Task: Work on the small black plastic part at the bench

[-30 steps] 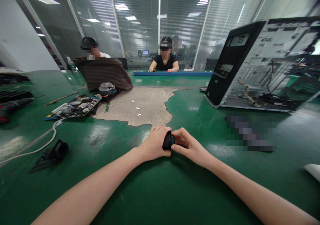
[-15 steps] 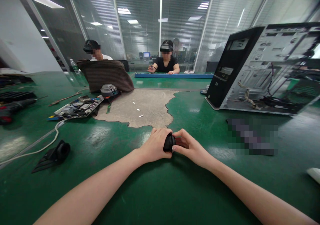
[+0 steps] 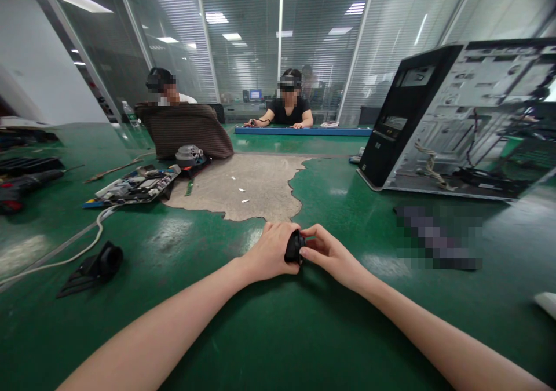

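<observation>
A small black rounded part (image 3: 293, 247) is held between my hands just above or on the green tabletop (image 3: 269, 321); its exact kind does not show. My left hand (image 3: 270, 251) wraps round its left side, with the fingertips hidden behind the back of the hand. From the right, my right hand (image 3: 329, 253) pinches the part's edge with thumb and fingers. To the left lies another black plastic piece with a round collar and a flat flared base (image 3: 104, 263).
A computer case (image 3: 402, 119) with its side off stands at the right. At the left are a circuit board (image 3: 134, 185), a white cable (image 3: 98, 229) and a power drill (image 3: 30, 185). A heat-sink fan (image 3: 190, 156) sits by a brown cover (image 3: 185, 130). Two people sit across the table.
My hands stay almost in place round the black part; my right thumb has shifted slightly. The person across the table has lowered one hand.
</observation>
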Available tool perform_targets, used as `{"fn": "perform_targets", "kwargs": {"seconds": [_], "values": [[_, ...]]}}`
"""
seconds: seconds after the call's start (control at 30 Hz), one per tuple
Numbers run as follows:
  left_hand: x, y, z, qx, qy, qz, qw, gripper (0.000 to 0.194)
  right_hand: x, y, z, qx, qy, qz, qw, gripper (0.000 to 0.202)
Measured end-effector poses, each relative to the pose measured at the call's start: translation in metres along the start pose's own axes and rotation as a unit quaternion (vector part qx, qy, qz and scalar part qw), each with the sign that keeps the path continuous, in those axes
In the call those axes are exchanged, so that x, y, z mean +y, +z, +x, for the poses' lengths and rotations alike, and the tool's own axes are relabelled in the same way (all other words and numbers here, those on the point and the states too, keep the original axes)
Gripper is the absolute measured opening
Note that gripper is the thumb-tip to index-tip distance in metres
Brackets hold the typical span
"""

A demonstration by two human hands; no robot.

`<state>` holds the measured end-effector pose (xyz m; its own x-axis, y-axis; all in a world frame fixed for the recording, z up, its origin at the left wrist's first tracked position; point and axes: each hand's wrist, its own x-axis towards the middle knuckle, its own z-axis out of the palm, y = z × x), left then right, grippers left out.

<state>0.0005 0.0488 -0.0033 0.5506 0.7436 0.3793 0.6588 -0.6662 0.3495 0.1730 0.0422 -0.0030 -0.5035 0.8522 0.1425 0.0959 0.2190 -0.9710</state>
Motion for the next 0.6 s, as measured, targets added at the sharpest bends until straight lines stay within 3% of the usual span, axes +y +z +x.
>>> {"fn": "perform_targets", "kwargs": {"seconds": [0.13,0.37,0.6], "values": [[-0.0013,0.0013,-0.0006,0.0,0.001,-0.004,1.0,0.059,-0.0003,-0.001,-0.0031,-0.016,-0.02,0.0,1.0,0.028],[0.0001,0.0001,-0.0004,0.007,0.006,0.003,1.0,0.056,0.0014,0.0041,0.0027,0.043,-0.014,-0.005,0.999,0.02],[0.0002,0.0003,-0.0002,-0.001,-0.001,0.001,1.0,0.057,-0.0001,-0.0001,-0.0014,0.003,-0.013,-0.009,1.0,0.026]]}}
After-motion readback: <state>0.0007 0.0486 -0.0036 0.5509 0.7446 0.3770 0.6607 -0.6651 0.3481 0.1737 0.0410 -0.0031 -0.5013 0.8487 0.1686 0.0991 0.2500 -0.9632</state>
